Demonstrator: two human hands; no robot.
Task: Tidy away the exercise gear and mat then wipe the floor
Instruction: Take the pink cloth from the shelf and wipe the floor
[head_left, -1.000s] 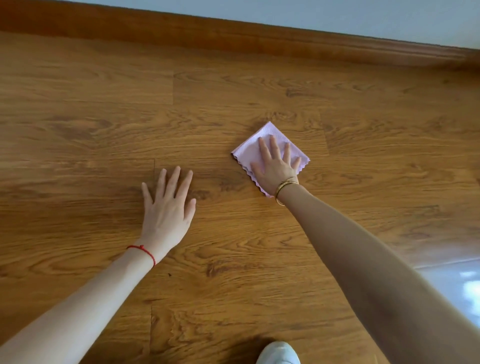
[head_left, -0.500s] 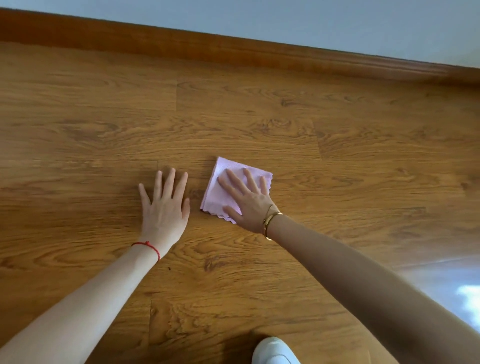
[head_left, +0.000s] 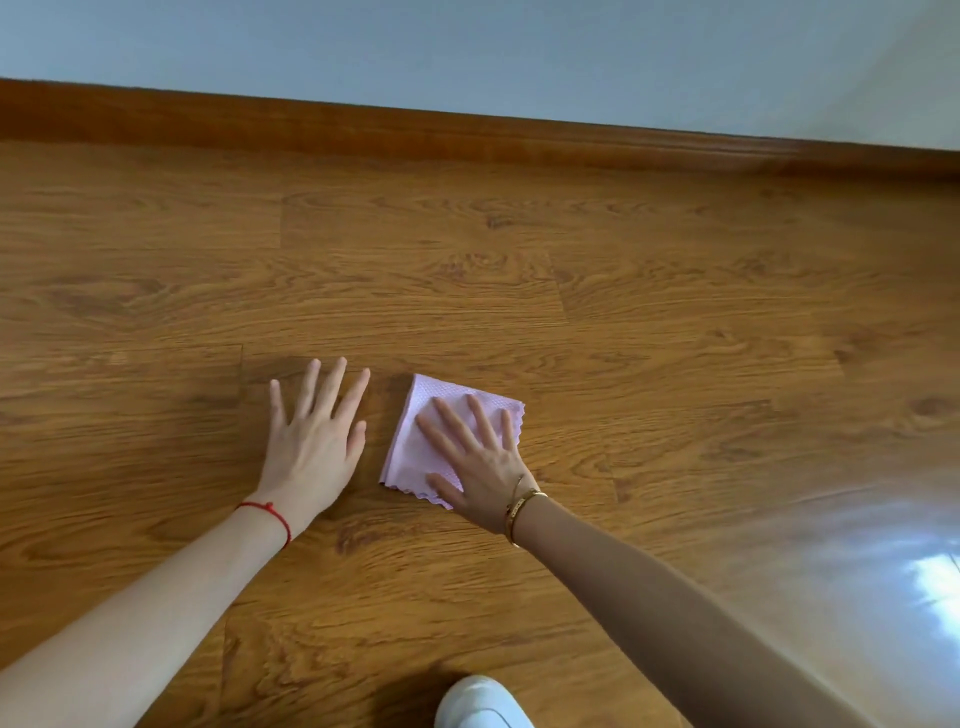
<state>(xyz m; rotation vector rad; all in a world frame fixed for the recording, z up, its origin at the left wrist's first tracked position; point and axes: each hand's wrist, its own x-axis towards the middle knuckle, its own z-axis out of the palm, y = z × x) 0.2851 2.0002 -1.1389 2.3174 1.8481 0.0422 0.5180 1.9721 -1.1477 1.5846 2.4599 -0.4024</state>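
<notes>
A folded pink cloth (head_left: 415, 431) with a scalloped edge lies flat on the brown wooden floor (head_left: 519, 270). My right hand (head_left: 475, 462) presses down on it with fingers spread and straight, covering its right half. My left hand (head_left: 314, 441) rests flat on the bare floor just left of the cloth, fingers straight, a small gap between it and the cloth. No exercise gear or mat shows in this view.
A wooden skirting board (head_left: 467, 135) runs along the pale wall (head_left: 467, 47) at the far side. The toe of a white shoe (head_left: 480, 704) shows at the bottom edge. Window glare lies on the floor at the right.
My right hand has slid the cloth toward me and to the left, from the far right to a spot beside my left hand. The left hand has stayed planted.
</notes>
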